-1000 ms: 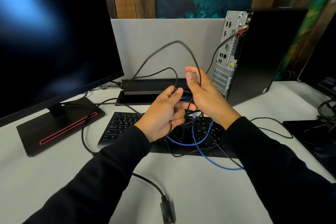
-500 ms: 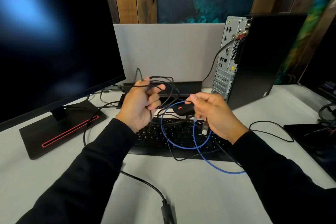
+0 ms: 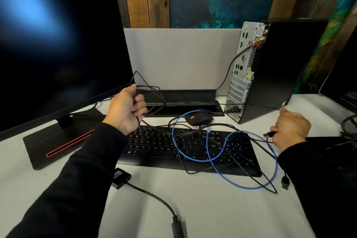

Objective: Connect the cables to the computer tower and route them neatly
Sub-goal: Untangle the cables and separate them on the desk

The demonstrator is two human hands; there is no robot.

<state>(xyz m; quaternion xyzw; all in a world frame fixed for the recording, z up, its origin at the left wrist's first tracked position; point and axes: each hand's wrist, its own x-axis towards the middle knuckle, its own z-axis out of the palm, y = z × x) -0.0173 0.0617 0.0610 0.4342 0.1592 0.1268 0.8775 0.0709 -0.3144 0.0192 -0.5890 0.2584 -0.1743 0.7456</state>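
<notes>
Head view: the left hand (image 3: pixel 125 108) was raised above the keyboard (image 3: pixel 185 149), fingers (image 3: pixel 140 100) curled round a bundle of thin black cable (image 3: pixel 152 91) looping up beside the monitor (image 3: pixel 58 54). The right hand (image 3: pixel 289 131) was low beside the computer tower (image 3: pixel 270 67), fingers pinched on a USB plug (image 3: pixel 267 135) pointing left. A blue cable (image 3: pixel 212 158) lay coiled over the keyboard; the mouse (image 3: pixel 199 120) sat behind it on the desk (image 3: pixel 212 208).
</notes>
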